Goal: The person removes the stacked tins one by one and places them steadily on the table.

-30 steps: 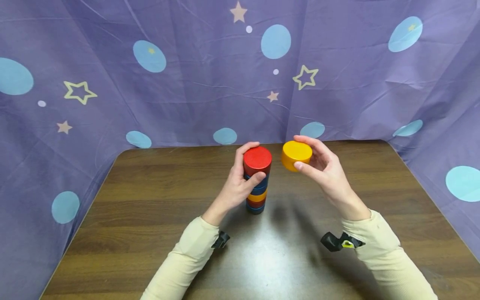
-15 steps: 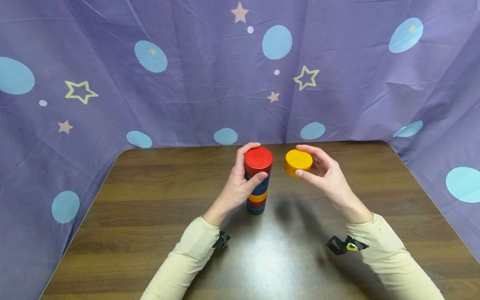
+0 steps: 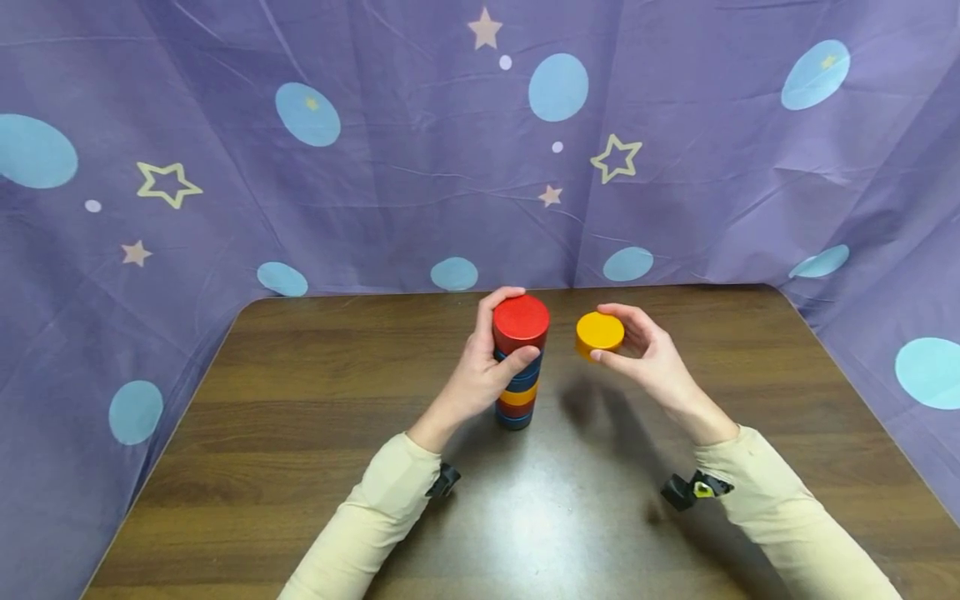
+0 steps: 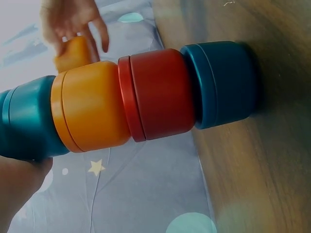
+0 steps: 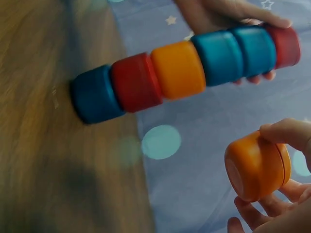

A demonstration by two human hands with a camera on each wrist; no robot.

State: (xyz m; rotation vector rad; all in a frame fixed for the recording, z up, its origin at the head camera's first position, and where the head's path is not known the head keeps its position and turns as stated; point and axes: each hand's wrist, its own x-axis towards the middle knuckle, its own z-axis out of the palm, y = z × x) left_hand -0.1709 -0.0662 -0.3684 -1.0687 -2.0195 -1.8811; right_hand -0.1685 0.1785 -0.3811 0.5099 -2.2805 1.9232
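A tower of several small round jars with lid seams stands upright on the table. From the bottom, a blue jar point(image 4: 228, 82), a red jar point(image 4: 163, 94), an orange jar point(image 4: 95, 104) and two blue jars point(image 5: 218, 57) lead up to a red jar point(image 3: 521, 319) on top. My left hand point(image 3: 476, 371) grips the tower near its top, thumb in front and fingers curled behind. To the right of the tower, my right hand point(image 3: 660, 367) pinches a separate orange jar point(image 5: 255, 167) between thumb and fingers, raised above the table and apart from the tower.
The brown wooden table point(image 3: 315, 400) reaches back to a purple curtain point(image 3: 405, 150) printed with stars and blue ovals. Each wrist wears a black camera mount point(image 3: 678, 492). Shadows of the right hand and its jar fall on the tabletop.
My right hand has lowered the orange jar and shifted it slightly right, away from the tower top. My left hand keeps its grip on the tower.
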